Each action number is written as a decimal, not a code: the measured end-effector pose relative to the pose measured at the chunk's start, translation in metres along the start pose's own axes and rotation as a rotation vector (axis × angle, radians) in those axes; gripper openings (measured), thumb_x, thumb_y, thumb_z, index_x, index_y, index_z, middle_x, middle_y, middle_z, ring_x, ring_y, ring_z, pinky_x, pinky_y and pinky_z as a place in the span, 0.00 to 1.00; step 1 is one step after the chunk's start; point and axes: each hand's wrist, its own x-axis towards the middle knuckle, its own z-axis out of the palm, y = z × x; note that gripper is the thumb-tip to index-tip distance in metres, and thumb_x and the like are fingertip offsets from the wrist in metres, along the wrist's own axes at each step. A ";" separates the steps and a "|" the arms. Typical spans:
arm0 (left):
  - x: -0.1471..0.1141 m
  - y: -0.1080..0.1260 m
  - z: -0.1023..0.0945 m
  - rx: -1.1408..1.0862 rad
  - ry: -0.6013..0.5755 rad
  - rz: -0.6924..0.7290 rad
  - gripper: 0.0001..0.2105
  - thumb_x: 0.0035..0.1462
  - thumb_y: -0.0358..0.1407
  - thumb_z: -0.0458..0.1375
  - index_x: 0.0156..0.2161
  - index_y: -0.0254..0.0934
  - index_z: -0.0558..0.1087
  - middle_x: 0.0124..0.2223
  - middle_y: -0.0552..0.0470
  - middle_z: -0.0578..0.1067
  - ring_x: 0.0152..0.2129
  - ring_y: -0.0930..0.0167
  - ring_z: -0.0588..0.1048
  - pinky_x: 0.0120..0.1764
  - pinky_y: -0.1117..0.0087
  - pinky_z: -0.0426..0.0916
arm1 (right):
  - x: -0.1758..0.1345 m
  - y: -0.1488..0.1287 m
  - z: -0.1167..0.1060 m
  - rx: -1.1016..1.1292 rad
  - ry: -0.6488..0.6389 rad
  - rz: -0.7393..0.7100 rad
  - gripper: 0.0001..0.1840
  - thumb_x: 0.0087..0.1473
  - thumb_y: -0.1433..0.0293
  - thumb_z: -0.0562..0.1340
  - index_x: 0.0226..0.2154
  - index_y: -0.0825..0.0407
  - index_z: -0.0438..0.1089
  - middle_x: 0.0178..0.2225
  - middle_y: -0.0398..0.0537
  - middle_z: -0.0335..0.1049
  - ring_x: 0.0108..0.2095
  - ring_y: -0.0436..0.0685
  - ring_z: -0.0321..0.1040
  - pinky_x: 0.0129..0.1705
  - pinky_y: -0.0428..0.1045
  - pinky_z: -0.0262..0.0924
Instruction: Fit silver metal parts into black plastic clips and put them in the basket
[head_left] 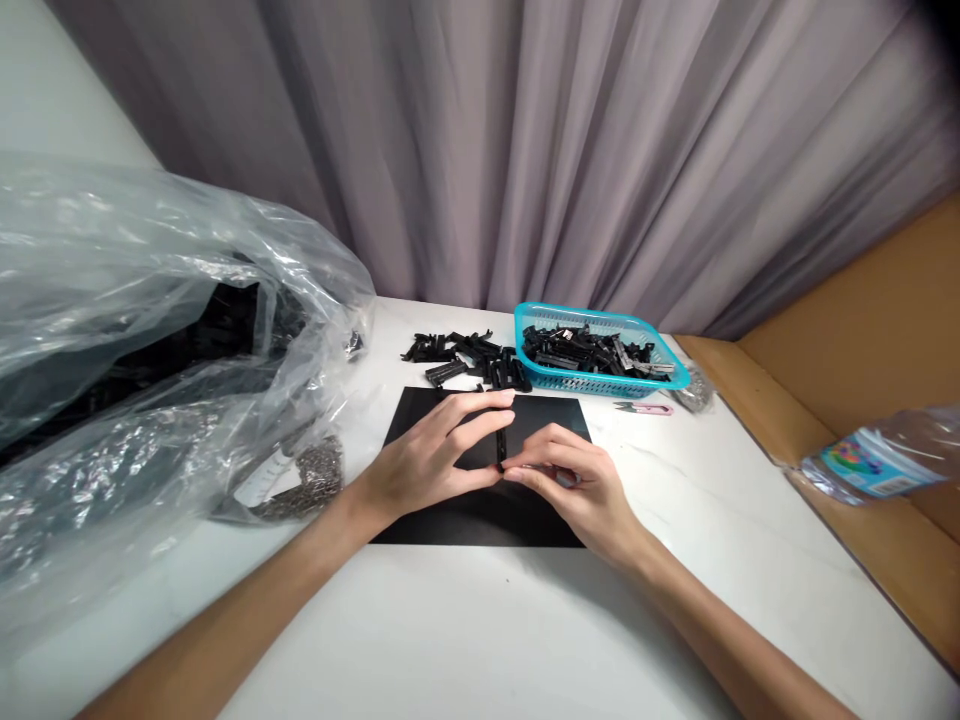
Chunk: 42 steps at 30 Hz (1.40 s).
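Over a black mat (465, 520), a slim black plastic part (502, 442) is held upright between my two hands. My left hand (427, 455) grips it from the left, fingers across its far end and thumb at the near end. From the other side, the thumb and index finger of my right hand (574, 480) are pinched together at the part's near end. Whether a smaller piece is between those fingertips is too small to tell. Just beyond the mat lies a loose pile of similar black plastic parts (446, 373).
A blue basket (600, 384) full of black parts stands at the back right, with pink-handled thread snips (645, 408) before it. Left are a large clear plastic bag (150, 220) and a bag of small metal pieces (319, 475). At right, a bottle (877, 465) lies by a cardboard box (870, 310).
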 end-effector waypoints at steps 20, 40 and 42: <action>-0.004 0.000 0.010 -0.122 0.002 -0.077 0.31 0.57 0.26 0.68 0.61 0.39 0.61 0.59 0.35 0.74 0.57 0.57 0.76 0.56 0.50 0.78 | 0.009 -0.006 -0.021 -0.242 -0.232 -0.103 0.07 0.68 0.67 0.62 0.41 0.48 0.77 0.39 0.50 0.75 0.40 0.58 0.69 0.43 0.54 0.66; 0.002 0.013 0.011 0.101 -0.010 -0.012 0.30 0.60 0.28 0.66 0.64 0.31 0.62 0.54 0.36 0.78 0.56 0.58 0.78 0.57 0.58 0.79 | 0.006 -0.004 -0.013 -0.031 -0.143 0.196 0.11 0.62 0.60 0.68 0.33 0.49 0.77 0.34 0.45 0.79 0.32 0.55 0.71 0.33 0.50 0.61; 0.001 0.013 0.011 0.104 0.001 -0.013 0.31 0.60 0.29 0.66 0.65 0.32 0.61 0.54 0.37 0.78 0.55 0.58 0.79 0.56 0.58 0.80 | 0.006 -0.003 -0.012 -0.034 -0.136 0.217 0.11 0.62 0.59 0.68 0.33 0.50 0.76 0.34 0.46 0.79 0.31 0.54 0.70 0.33 0.50 0.60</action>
